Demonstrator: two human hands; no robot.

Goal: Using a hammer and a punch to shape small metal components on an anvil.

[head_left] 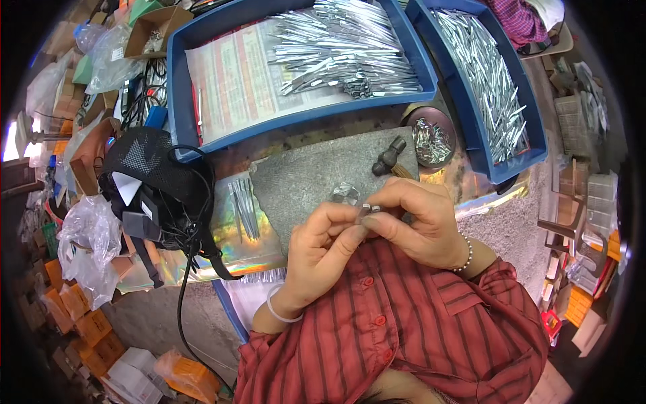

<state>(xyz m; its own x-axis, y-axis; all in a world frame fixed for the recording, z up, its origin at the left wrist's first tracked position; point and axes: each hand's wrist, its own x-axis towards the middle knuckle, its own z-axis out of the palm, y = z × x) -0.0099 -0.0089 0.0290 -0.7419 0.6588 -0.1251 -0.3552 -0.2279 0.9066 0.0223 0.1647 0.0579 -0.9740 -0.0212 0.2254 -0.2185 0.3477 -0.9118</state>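
My left hand point(321, 252) and my right hand point(420, 219) meet in front of my chest, fingertips pinched together. Between them is a small silver metal piece point(367, 208); most of it is hidden by the fingers. Just beyond the hands, a clear faceted lump point(345, 193) rests on a grey stone slab point(296, 182). A hammer point(389, 156) with a dark head lies on the slab's right part, its handle partly behind my right hand. Left of the slab lies a small bundle of slim metal strips point(243, 209).
Beyond the slab, a blue tray point(296, 118) holds piled slim metal pieces on printed paper. Another blue tray point(501, 172) stands right, near a round bowl point(432, 138) of small metal parts. A black mesh cap with cables point(151, 161) sits left. Someone's checked sleeve point(515, 20) shows far right.
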